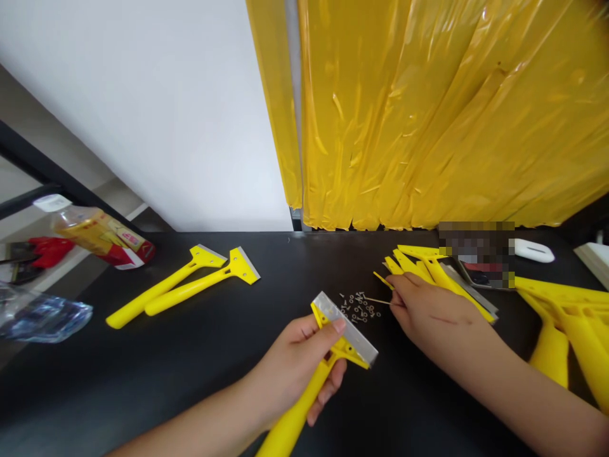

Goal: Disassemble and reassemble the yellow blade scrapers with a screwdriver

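My left hand (304,352) grips a yellow scraper (297,406), its thumb pressing the metal blade (359,339) flat against the head. To the right, my right hand (423,304) is closed in a pinch. From its fingertips stick out a small yellow plastic piece (382,280) and a thin pale stick (379,301). The stick's tip reaches a scatter of tiny screws and nuts (360,309) on the black table. Behind the right hand lie several yellow plastic parts (413,251) and loose metal blades (469,289), partly covered by it.
Two yellow scrapers with blades (190,293) lie at the left. Beyond them rests a drink bottle (102,235), near a clear plastic wrapper (52,314). At the right are yellow scraper handles (571,324) and a white case (533,251). Yellow plastic sheeting (428,114) hangs behind the table.
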{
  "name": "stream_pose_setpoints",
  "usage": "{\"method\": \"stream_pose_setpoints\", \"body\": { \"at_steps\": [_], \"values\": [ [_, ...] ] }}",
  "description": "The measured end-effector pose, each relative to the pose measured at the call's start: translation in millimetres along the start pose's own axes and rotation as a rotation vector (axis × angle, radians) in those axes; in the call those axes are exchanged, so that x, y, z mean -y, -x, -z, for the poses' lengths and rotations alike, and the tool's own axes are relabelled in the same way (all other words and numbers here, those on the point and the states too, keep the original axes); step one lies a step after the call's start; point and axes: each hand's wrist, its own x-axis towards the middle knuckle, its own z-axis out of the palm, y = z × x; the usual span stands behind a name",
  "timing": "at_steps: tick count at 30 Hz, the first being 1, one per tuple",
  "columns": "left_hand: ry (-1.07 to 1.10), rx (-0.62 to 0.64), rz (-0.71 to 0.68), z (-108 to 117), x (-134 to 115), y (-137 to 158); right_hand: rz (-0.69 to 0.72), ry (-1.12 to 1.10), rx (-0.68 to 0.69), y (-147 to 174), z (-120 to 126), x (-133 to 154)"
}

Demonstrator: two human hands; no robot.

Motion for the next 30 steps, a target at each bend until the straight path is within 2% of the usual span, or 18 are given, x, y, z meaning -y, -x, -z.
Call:
{"method": "stream_pose_setpoints", "body": {
  "at_steps": [9,15,22,30],
  "values": [
    [0.009,0.012,-0.012,-1.1,-0.4,0.5,-0.053,0.101,0.012,-6.2,-4.7,3.5],
    [0.006,0.016,-0.025,-1.6,0.6,0.8,-0.063,0.079,-0.01,-4.7,-5.9,1.5],
    [0.002,0.024,-0.028,-0.4,0.0,0.1,-0.069,-0.143,-0.024,1.6,-7.3,-6.3],
    [0.007,0.006,-0.012,-2.5,-1.0,1.6,-0.084,-0.459,0.078,0.9,8.5,-9.8]
  ]
}}
